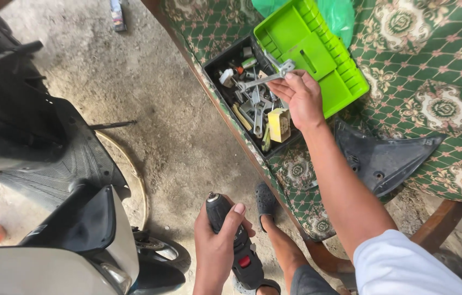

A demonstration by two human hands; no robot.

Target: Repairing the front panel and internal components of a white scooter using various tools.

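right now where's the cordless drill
In the head view, low and centre: the left hand grips the cordless drill over the concrete floor, beside the scooter.

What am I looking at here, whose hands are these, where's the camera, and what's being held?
This is one picture from a camera worn on a person's head, looking down at their own two bare hands. There is no machine doing the work.

The right hand reaches over an open toolbox with a bright green lid and grips a grey metal wrench. The box sits on a green patterned sofa and is full of mixed metal tools, plus a small yellow box. Beside it on the cushion lies a black plastic panel.

The left hand, lower down, holds a black cordless driver with a red button, its tip pointing up.

On the left stands a scooter on the concrete floor. The person's foot in a dark sandal shows near the sofa's edge.
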